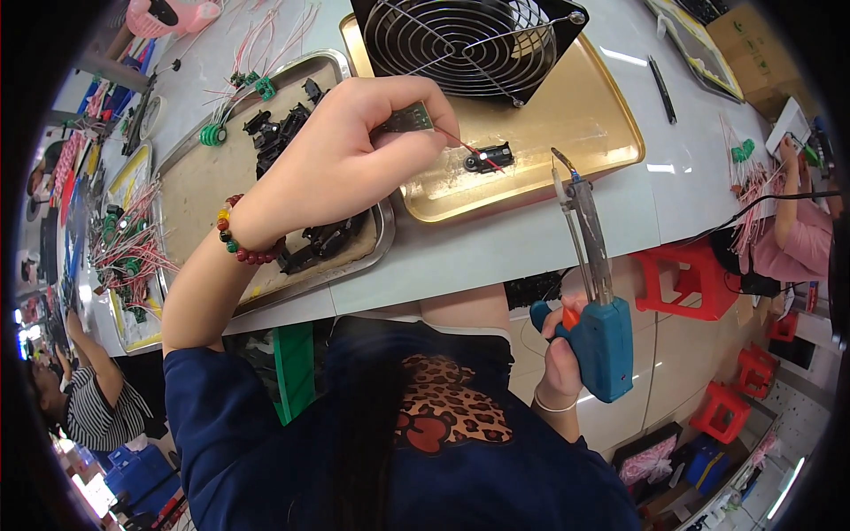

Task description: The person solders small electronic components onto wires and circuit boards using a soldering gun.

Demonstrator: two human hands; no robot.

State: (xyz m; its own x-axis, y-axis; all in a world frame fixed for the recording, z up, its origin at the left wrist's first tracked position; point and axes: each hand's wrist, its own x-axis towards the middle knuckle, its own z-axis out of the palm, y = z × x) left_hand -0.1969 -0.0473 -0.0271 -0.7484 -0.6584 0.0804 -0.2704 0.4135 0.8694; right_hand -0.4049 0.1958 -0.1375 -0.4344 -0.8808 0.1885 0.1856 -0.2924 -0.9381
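Observation:
My left hand [359,155] is closed on a small green circuit board [412,117], partly hidden by the fingers. Thin red wires run from the board to a small black plastic part [492,158] lying on a gold tray [531,193]. In my right hand [560,363] is a blue soldering gun [609,345], its fingers around the handle near an orange trigger. The gun points up, its tip over the tray's right part, a little apart from the black part. Under my left forearm lies a steel tray [199,190] holding several black plastic parts [276,133].
A black fan [460,44] with a wire grille stands on the gold tray's far side. Bundles of red and white wires [133,252] with green boards lie at left. At right are a black pen [661,88], a red stool [686,283] and a person in pink [797,234].

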